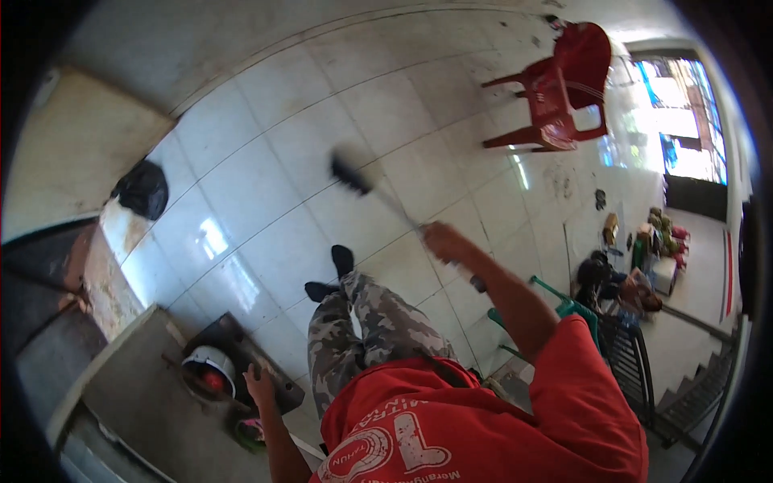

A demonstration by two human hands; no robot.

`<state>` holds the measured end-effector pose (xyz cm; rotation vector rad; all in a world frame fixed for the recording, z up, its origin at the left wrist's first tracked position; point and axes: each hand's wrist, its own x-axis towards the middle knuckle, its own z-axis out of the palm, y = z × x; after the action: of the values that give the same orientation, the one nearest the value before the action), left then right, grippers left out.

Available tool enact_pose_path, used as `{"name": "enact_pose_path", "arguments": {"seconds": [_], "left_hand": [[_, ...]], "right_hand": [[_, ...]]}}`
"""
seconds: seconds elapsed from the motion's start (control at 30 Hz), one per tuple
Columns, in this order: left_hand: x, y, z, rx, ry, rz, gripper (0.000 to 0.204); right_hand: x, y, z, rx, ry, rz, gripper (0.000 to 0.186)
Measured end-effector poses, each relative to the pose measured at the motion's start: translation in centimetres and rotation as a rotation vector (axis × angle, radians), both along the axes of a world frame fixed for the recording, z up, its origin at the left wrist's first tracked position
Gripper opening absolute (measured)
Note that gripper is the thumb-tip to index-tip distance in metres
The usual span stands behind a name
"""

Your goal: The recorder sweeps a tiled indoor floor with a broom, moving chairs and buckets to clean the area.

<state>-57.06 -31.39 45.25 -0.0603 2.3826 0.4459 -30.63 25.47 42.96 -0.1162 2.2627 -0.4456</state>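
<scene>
My right hand [447,244] grips the grey handle of a brush [349,175], whose long dark bristled head is blurred above the white tiled floor [290,209]. The end of the handle shows below my fist. My left hand [261,385] is low at the left with fingers apart and nothing visibly in it, beside a light grey pot [197,362] with something red inside. The pot is on a dark surface next to a grey counter [129,378]. My feet in dark footwear [341,262] are on the tiles below the brush.
A red plastic chair [588,56] is at upper right, a black bag [145,189] by a cream panel at left. Green furniture [578,310] and a black chair [626,362] are at my right. Beyond are a person [644,294], piled items [668,237] and stairs [684,398].
</scene>
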Motion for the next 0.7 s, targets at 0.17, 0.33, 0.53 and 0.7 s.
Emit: {"name": "enact_pose_path", "arguments": {"seconds": [0.17, 0.33, 0.53, 0.7], "left_hand": [[4.0, -5.3, 2.2, 0.003, -0.093, 0.136, 0.050], [10.5, -14.0, 2.7, -0.034, -0.062, 0.224, 0.045], [10.0, -10.8, 4.3, -0.087, -0.151, 0.290, 0.043], [8.3, -5.5, 6.0, -0.122, 0.042, 0.267, 0.038]], "right_hand": [[-4.1, 1.0, 7.6, 0.067, -0.045, -1.414, 0.033], [-5.3, -7.1, 13.2, -0.441, -0.099, -1.436, 0.047], [-10.0, -12.5, 9.0, -0.874, -0.464, -1.412, 0.048], [-11.9, -3.2, 2.7, -0.776, -0.326, -1.198, 0.043]]}}
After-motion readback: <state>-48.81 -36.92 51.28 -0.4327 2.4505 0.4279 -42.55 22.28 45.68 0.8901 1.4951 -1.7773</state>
